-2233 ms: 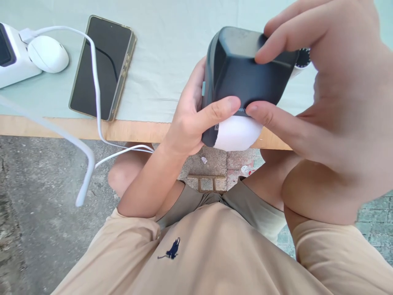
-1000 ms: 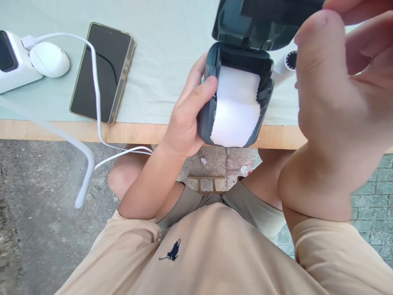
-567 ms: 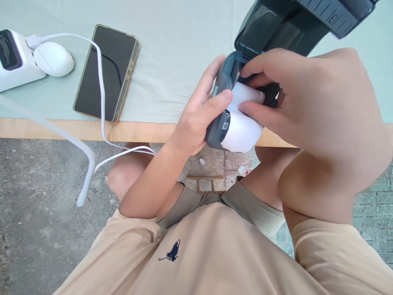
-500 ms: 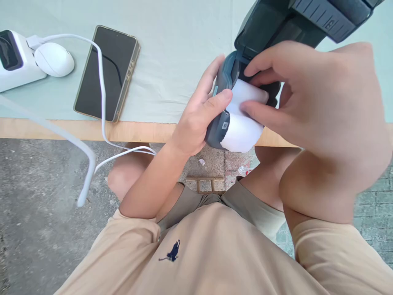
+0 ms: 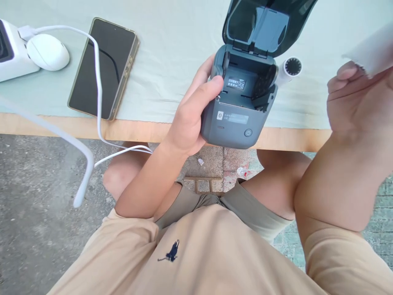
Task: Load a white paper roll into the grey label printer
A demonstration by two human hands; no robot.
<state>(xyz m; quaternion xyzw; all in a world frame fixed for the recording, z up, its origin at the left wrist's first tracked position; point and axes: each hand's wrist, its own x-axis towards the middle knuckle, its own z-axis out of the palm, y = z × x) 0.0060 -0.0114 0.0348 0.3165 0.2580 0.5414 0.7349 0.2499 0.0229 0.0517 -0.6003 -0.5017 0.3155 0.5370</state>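
Observation:
A dark grey portable printer (image 5: 235, 127) is tilted up at the table's edge in my left hand (image 5: 196, 110). My left thumb presses its side rim, and the other fingers pass behind it. Its dark see-through lid (image 5: 264, 26) stands raised, exposing a bare paper bay with a printed label inside. At the right edge, my right hand (image 5: 356, 98) is closed around a white paper roll (image 5: 376, 49), partly out of frame and smeared by motion. Behind the printer's right side lies a white cylinder (image 5: 290, 69) with a dark ribbed core.
A smartphone (image 5: 104, 69) lies on the pale tablecloth (image 5: 166, 49) to the left. Beyond it are a white device (image 5: 18, 61) and a white rounded object (image 5: 49, 52). A white cable (image 5: 97, 69) crosses the phone and hangs over the wooden edge (image 5: 147, 127).
My right hand has pulled the paper roll out of the printer and carried it to the right. The printer is now turned more upright, its bay bare.

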